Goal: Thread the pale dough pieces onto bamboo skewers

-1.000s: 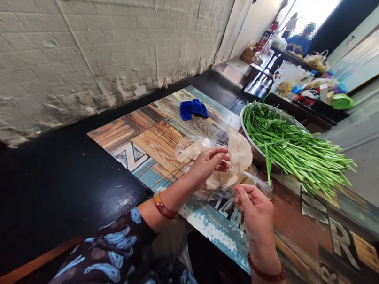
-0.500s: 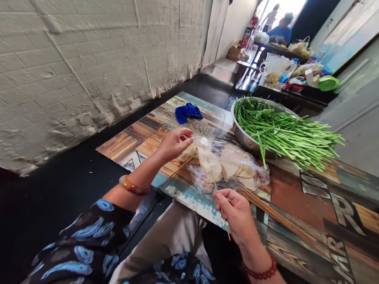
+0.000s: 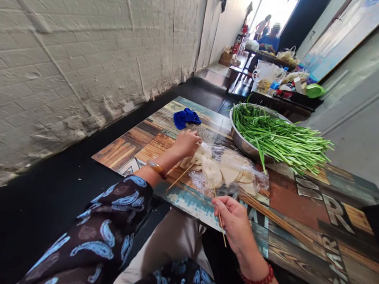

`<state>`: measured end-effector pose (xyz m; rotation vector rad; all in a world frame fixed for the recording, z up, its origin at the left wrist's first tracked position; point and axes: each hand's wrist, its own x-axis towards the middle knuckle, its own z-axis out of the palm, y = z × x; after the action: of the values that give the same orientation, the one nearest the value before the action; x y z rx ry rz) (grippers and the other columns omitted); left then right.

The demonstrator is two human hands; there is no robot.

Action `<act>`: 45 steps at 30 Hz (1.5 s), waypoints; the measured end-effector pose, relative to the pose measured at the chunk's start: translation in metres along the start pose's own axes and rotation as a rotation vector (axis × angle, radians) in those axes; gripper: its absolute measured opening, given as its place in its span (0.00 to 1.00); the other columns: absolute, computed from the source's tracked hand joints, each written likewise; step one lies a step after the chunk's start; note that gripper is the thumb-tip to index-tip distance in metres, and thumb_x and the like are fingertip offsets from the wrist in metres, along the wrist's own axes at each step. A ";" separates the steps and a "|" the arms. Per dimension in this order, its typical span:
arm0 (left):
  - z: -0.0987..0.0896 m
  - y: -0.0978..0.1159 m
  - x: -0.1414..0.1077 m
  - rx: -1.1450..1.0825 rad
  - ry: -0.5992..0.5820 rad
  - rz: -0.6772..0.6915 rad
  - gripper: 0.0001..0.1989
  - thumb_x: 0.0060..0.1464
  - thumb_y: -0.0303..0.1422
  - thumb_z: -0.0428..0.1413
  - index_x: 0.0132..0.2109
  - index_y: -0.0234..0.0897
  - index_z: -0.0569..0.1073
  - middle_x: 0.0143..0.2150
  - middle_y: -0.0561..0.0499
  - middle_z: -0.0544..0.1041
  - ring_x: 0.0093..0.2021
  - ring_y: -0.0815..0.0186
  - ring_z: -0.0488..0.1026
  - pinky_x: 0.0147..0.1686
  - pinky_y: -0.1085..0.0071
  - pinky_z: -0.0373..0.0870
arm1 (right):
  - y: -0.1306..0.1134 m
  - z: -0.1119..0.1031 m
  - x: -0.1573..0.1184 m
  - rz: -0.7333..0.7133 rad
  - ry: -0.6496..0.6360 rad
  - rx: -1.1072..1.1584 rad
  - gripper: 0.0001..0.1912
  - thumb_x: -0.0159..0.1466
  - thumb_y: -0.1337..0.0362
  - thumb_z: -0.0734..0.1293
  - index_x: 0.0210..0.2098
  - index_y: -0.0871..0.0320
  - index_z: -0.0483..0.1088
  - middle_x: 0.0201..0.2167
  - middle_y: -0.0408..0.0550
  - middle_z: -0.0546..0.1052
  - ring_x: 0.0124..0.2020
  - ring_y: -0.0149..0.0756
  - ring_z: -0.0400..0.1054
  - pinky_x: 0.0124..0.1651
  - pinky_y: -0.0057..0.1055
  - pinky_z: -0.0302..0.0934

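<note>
My right hand (image 3: pixel 231 217) pinches a thin wooden skewer (image 3: pixel 220 222); its upper end meets a pale, floppy food piece (image 3: pixel 211 171). My left hand (image 3: pixel 187 142) is at the upper left edge of the pale pieces, fingers bent and pointing right; whether they grip anything is hidden. Another skewer (image 3: pixel 180 177) sticks out toward me from the pieces below my left hand. More pale pieces (image 3: pixel 235 168) lie on a clear plastic bag (image 3: pixel 261 174). A bundle of skewers (image 3: pixel 278 217) rests on the table to the right of the bag.
A metal bowl (image 3: pixel 242 138) heaped with long green stalks (image 3: pixel 282 139) stands behind the bag on the patterned table (image 3: pixel 301 253). A blue cloth (image 3: pixel 186 118) lies at the back left. Farther off are cluttered tables and two people (image 3: pixel 269 41); a brick wall runs along the left.
My left hand has moved right and slightly down, with its fingers now turned toward the pale pieces. My right hand has shifted slightly down with its skewer. The camera view has shifted slightly.
</note>
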<state>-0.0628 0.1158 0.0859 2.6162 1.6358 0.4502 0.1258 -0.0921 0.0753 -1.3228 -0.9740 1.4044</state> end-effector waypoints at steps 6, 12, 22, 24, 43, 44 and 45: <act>0.009 -0.008 0.014 -0.288 0.143 -0.121 0.09 0.55 0.30 0.51 0.36 0.35 0.77 0.34 0.45 0.77 0.35 0.61 0.70 0.37 0.67 0.62 | 0.002 0.004 0.006 -0.010 0.032 0.028 0.22 0.51 0.46 0.74 0.27 0.60 0.71 0.17 0.38 0.68 0.13 0.21 0.50 0.17 0.23 0.41; 0.000 -0.010 0.011 -0.471 0.197 -0.203 0.07 0.56 0.29 0.50 0.34 0.36 0.73 0.28 0.49 0.73 0.29 0.63 0.67 0.32 0.69 0.59 | -0.002 0.016 0.031 -0.045 0.084 0.081 0.21 0.50 0.48 0.74 0.28 0.61 0.71 0.17 0.38 0.69 0.13 0.20 0.49 0.16 0.22 0.40; 0.001 -0.017 -0.016 -0.454 0.173 -0.270 0.12 0.59 0.40 0.52 0.42 0.36 0.70 0.28 0.48 0.72 0.28 0.62 0.68 0.29 0.69 0.56 | 0.000 0.037 0.074 -0.005 0.002 0.039 0.19 0.49 0.49 0.73 0.22 0.59 0.68 0.14 0.36 0.66 0.12 0.21 0.49 0.14 0.21 0.41; 0.006 -0.025 -0.027 -0.506 0.115 -0.300 0.16 0.54 0.43 0.56 0.43 0.35 0.70 0.28 0.49 0.72 0.28 0.63 0.68 0.29 0.70 0.57 | 0.005 0.033 0.071 -0.017 -0.012 0.024 0.20 0.49 0.48 0.73 0.25 0.60 0.71 0.18 0.40 0.71 0.13 0.21 0.53 0.14 0.20 0.45; 0.000 0.001 -0.101 -1.434 0.088 -0.661 0.16 0.42 0.39 0.62 0.31 0.37 0.63 0.20 0.60 0.66 0.16 0.76 0.61 0.18 0.77 0.58 | 0.009 0.073 0.023 0.285 -0.302 0.397 0.14 0.67 0.53 0.63 0.45 0.55 0.64 0.39 0.52 0.80 0.23 0.29 0.72 0.16 0.19 0.57; 0.000 0.002 -0.102 -1.433 0.085 -0.661 0.17 0.42 0.38 0.63 0.32 0.37 0.63 0.20 0.60 0.66 0.16 0.76 0.60 0.18 0.78 0.57 | 0.008 0.075 0.022 0.305 -0.311 0.429 0.13 0.66 0.53 0.64 0.44 0.55 0.64 0.36 0.51 0.80 0.22 0.28 0.71 0.17 0.19 0.56; -0.001 0.002 -0.103 -1.421 0.081 -0.647 0.17 0.41 0.38 0.63 0.32 0.37 0.63 0.21 0.60 0.66 0.16 0.76 0.61 0.18 0.78 0.57 | 0.008 0.077 0.022 0.318 -0.309 0.452 0.12 0.66 0.54 0.65 0.42 0.55 0.64 0.33 0.49 0.80 0.21 0.27 0.69 0.17 0.18 0.54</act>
<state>-0.1028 0.0237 0.0634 1.0095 1.2324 1.0936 0.0493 -0.0687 0.0704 -0.9623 -0.5957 1.9796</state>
